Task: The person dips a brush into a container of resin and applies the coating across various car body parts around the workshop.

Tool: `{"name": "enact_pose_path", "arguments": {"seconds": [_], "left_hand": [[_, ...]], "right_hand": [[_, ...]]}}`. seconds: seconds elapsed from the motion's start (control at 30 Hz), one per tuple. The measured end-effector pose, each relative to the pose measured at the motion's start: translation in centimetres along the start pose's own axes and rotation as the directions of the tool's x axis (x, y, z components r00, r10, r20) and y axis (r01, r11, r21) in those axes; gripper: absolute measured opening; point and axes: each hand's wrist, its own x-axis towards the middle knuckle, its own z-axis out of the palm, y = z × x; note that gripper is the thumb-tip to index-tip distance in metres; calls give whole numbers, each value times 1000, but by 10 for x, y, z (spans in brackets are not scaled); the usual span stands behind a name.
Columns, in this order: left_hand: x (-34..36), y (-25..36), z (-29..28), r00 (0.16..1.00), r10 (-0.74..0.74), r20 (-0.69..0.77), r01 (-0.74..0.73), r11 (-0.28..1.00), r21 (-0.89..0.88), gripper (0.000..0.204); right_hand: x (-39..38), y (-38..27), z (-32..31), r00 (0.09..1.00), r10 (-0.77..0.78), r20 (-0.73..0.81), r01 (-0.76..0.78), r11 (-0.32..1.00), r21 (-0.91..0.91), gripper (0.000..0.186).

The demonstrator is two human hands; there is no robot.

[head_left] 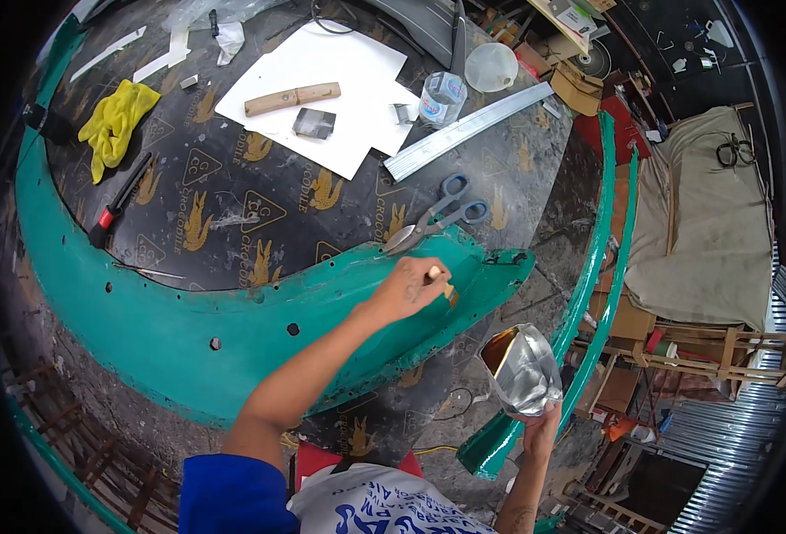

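Observation:
A long curved green panel (259, 329), with holes along it and chipped edges, lies across the table. My left hand (411, 287) is closed around a small brush (450, 292) with a pale handle. Its bristle end is at the panel's right part, by a brownish patch; I cannot tell whether it touches. My right hand (540, 429) grips a crumpled silver container (528, 372) from below, off the panel's right end. Its cut-open mouth shows an amber-brown inside. Grey-handled scissors (437, 214) lie just beyond my left hand, blades at the panel's upper edge.
White card (357, 151) carries a wooden stick (292, 99) and a dark block (314, 124). A metal channel (468, 131), a plastic bottle (443, 98), a yellow cloth (119, 125) and a red-and-black tool (121, 200) lie about. Long green strips (593, 258) stand right.

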Motion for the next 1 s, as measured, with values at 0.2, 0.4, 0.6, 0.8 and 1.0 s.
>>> {"name": "enact_pose_path", "arguments": {"seconds": [0.2, 0.4, 0.6, 0.8, 1.0], "left_hand": [[47, 27, 35, 990, -67, 126, 74, 996, -56, 25], [80, 50, 31, 993, -36, 114, 62, 969, -239, 28], [79, 32, 29, 993, -108, -46, 78, 899, -431, 30], [11, -4, 26, 952, -305, -14, 252, 811, -529, 31], [-50, -12, 3, 935, -353, 39, 330, 822, -463, 27]], "right_hand": [[0, -3, 2, 999, 20, -40, -21, 1000, -14, 68], [4, -7, 1, 998, 27, -60, -29, 999, -39, 70], [10, -9, -3, 996, 28, -80, -34, 997, -76, 74], [17, -4, -4, 997, 35, -75, -42, 995, -87, 76], [19, 6, -9, 999, 7, -38, -11, 993, -118, 73]]}}
